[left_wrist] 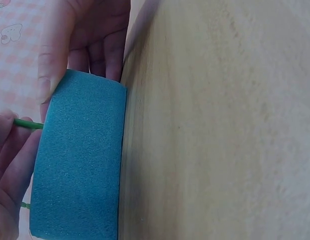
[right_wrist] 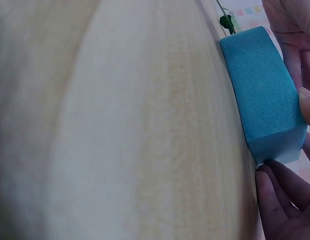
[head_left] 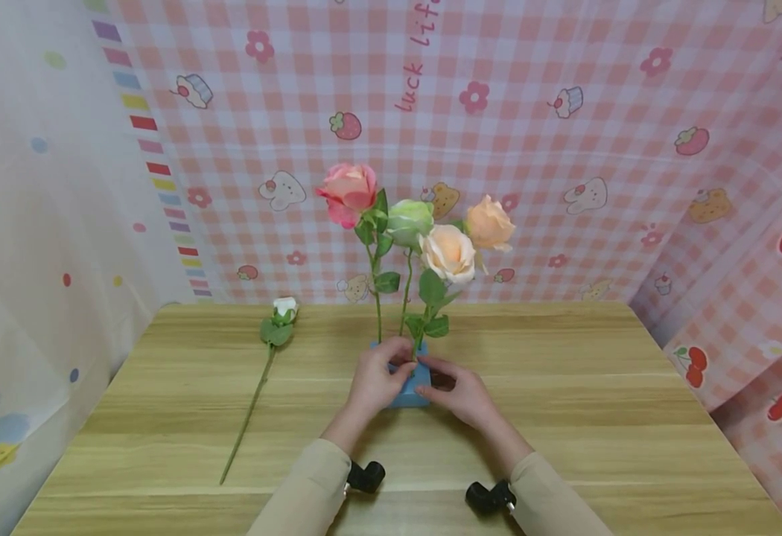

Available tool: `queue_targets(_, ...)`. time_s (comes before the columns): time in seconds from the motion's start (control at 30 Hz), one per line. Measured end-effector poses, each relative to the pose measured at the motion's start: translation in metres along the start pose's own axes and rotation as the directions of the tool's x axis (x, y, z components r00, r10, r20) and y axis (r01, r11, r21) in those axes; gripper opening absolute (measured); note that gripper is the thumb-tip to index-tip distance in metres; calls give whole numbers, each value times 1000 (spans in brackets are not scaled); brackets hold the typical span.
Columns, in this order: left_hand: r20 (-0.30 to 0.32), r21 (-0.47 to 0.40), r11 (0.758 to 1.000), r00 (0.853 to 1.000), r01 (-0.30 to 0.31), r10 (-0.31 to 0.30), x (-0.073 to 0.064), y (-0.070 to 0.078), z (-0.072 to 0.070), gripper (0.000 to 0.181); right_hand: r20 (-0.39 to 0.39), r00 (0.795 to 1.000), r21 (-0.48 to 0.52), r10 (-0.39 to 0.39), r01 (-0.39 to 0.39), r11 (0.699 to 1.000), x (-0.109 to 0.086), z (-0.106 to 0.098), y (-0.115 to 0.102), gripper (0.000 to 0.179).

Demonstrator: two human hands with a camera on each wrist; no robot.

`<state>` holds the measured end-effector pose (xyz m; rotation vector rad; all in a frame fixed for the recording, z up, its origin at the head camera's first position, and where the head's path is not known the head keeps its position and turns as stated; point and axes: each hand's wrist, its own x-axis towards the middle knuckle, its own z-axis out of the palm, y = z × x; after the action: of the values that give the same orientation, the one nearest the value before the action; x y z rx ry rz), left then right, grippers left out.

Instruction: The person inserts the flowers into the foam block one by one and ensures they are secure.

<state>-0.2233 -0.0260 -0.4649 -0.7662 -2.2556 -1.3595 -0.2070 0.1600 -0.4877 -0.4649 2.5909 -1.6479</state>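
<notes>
A blue foam block [head_left: 409,397] lies on the table, with artificial roses standing upright in it: a pink rose [head_left: 348,193], a green-white rose [head_left: 409,222], a cream rose [head_left: 449,253] and a peach rose [head_left: 490,223]. My left hand [head_left: 376,378] pinches a green stem [left_wrist: 28,123] low down, just above the block; it looks like the cream rose's, though fingers partly hide it. At the block's right end, my right hand [head_left: 459,393] grips it, the thumb at the front. In the right wrist view, right-hand fingers [right_wrist: 277,195] touch the block's end face.
A white rose [head_left: 285,308] with a long stem lies on the table at the left. Behind the wooden table [head_left: 565,417] hangs a pink checked cloth [head_left: 565,149]. Black wrist mounts [head_left: 367,477] sit under both sleeves.
</notes>
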Motion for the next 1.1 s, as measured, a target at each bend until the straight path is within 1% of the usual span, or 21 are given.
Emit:
queue_targets(0.27,-7,3,1000,1000,-2,2,-1,1,1,23,-1,1000,0,11,-11,1000,0,0,1,52)
queue_targets(0.57,-10,0,1000,1000,16,-16,-3,-3,3,21,-7,1000,21,1,-1,1000,0,1,1,51)
queue_targets(0.8,3,4,1000,1000,3,-3,-3,-3,3,20,-5,1000,13,-6,6,1000,0,0,2,52)
queue_targets(1.1,50,-18,998,997,56,-55,-3,-4,1,15,-4,1000,15,15,-15,1000,0,0,1,53)
